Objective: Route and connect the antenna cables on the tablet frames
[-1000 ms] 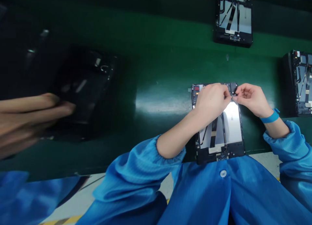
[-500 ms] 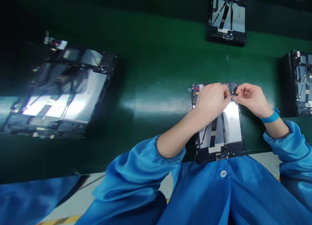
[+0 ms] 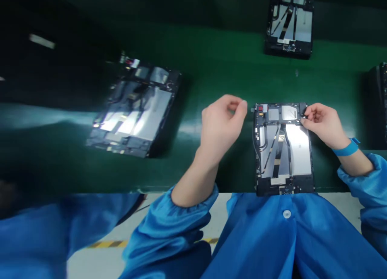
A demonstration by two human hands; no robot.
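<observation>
An opened tablet (image 3: 304,150) lies at the table's front edge, its inner side up, with silver plates, dark flat cables and a small red part at its upper left corner. My left hand (image 3: 222,123) is above the table just left of the tablet, apart from it. Its thumb and forefinger are pinched together; anything between them is too small to make out. My right hand (image 3: 325,123), with a blue band at the wrist, is at the tablet's upper right corner. Its fingers are curled, thumb and forefinger tips at the corner; what they grip is hidden.
To the left, another opened tablet (image 3: 160,105) lies at a slant, blurred. A thick, dark-sided tablet or stack (image 3: 304,25) stands at the back, and another (image 3: 381,105) is cut off at the right edge. A blue-clothed person (image 3: 36,238) is at the lower left.
My left hand has come off the tablet's upper part and moved left, uncovering its plates and cables. My right hand stays at the corner. The view has shifted left.
</observation>
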